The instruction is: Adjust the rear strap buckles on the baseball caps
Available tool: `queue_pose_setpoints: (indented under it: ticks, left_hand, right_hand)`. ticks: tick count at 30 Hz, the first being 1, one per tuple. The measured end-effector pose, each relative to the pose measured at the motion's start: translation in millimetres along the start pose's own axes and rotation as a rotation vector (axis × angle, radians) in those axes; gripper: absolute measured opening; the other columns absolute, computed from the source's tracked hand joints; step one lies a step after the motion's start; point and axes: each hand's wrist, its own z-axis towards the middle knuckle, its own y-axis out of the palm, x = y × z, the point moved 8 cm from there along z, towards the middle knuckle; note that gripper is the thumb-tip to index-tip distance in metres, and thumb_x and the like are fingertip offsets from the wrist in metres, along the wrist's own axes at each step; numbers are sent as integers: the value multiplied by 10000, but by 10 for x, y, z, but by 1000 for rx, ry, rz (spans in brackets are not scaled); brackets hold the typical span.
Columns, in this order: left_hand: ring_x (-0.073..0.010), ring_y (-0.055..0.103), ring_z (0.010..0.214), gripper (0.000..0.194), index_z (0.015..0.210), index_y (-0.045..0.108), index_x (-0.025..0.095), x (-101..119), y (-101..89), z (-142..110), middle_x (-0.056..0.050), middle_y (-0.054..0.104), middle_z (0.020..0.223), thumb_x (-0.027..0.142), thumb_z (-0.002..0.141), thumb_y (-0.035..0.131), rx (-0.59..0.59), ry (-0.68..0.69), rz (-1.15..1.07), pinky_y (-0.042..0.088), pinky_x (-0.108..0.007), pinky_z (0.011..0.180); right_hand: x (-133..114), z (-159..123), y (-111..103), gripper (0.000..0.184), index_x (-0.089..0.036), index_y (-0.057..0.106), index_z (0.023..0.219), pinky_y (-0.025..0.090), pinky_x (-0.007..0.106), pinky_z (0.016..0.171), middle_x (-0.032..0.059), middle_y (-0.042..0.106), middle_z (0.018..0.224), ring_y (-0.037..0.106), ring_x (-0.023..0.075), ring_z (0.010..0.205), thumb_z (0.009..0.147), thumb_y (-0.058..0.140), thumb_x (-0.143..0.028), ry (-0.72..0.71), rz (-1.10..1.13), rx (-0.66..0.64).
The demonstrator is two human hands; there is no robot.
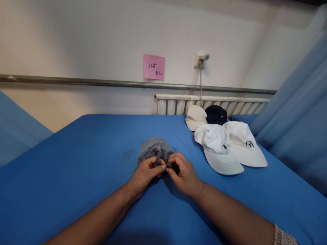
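Note:
A grey baseball cap (154, 144) lies on the blue-covered table in front of me, its back strap side toward me. Both hands pinch the cap's adjustment strap (158, 156) at the rear opening. My left hand (144, 175) is closed on the strap from the left, thumb pointing right. From the right, my right hand (185, 173) is closed at the strap's other end, by a small dark buckle-like part. The fingers partly hide the strap and the cap's near edge.
To the right on the blue sheet (76, 163) sit a cream cap (195, 117), a navy cap (216, 115) and two white caps (212, 137). Behind stand a radiator (178, 105), a metal rail (102, 82) and a wall socket (200, 61) with a cord. Blue curtains (301, 112) hang at both sides.

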Motion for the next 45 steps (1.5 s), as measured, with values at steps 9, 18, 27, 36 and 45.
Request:
queue_pose_setpoints:
  ticks: [9, 18, 27, 36, 45]
  left_hand:
    - [-86, 417, 472, 212, 760, 606, 163, 42, -13, -36, 42, 509, 519, 346, 741, 714, -12, -49, -110, 269, -212, 467]
    - [-90, 432, 513, 274, 793, 630, 151, 71, -3, -43, 30, 531, 551, 388, 731, 751, 14, -32, -132, 288, -222, 492]
    - [-85, 443, 512, 301, 787, 643, 152, 37, -4, -32, 33, 541, 576, 397, 700, 794, 10, -59, -141, 296, -218, 492]
    - [-85, 437, 491, 298, 785, 616, 159, 36, -52, -38, 43, 533, 559, 400, 712, 776, 95, -37, -84, 310, -213, 476]
    - [-83, 423, 475, 324, 730, 576, 169, -2, -46, -18, 50, 515, 530, 413, 700, 786, 51, -41, -77, 321, -212, 477]
  right_hand:
    - [-119, 14, -49, 279, -209, 598, 1146, 516, 301, 775, 63, 633, 1011, 611, 168, 869, 881, 570, -126, -44, 80, -14]
    - [-54, 18, -101, 34, -211, 635, 922, 527, 284, 706, 42, 653, 874, 631, 159, 787, 890, 637, -198, -60, 54, 70]
    - [-79, 16, -61, 40, -218, 601, 884, 532, 305, 723, 40, 664, 860, 640, 167, 800, 889, 640, -225, -46, 65, 34]
    - [-17, 10, -45, 201, -222, 628, 1083, 530, 285, 728, 27, 668, 885, 629, 155, 776, 884, 636, -197, 4, 46, -3]
    - [-33, 20, 8, 130, -219, 645, 1006, 513, 290, 708, 27, 652, 851, 621, 165, 774, 876, 652, -228, -2, 1, -90]
